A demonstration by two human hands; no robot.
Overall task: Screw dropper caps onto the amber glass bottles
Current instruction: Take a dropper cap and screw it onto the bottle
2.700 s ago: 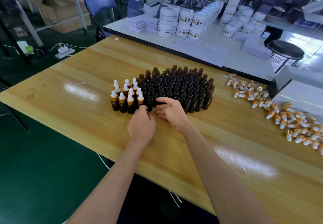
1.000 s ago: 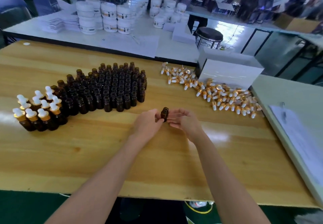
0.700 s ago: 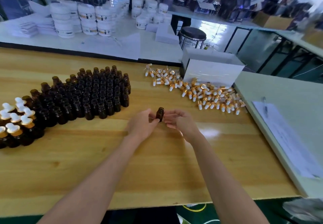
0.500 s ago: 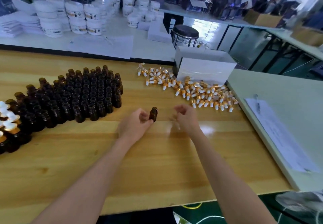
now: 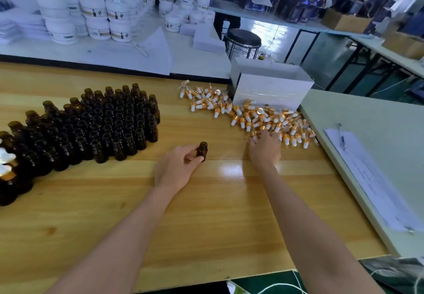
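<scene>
Bottle [image 5: 202,151]: upright, uncapped, on bench [image 5: 206,213], pinched by left grip [image 5: 175,167]. Caps [image 5: 259,111]: loose heap at 2 o'clock of it; right grip [image 5: 263,151] on near edge, closure unreadable. Best: take one cap by collar, tube entering neck straight.

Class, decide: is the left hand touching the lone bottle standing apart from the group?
Touching. The head view shows the left hand pinching the bottle between thumb and fingertips, with no gap visible.

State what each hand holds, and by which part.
The left hand pinches one uncapped amber bottle by its body. The right hand touches the pile of dropper caps; whether it grips one cannot be told.
</scene>
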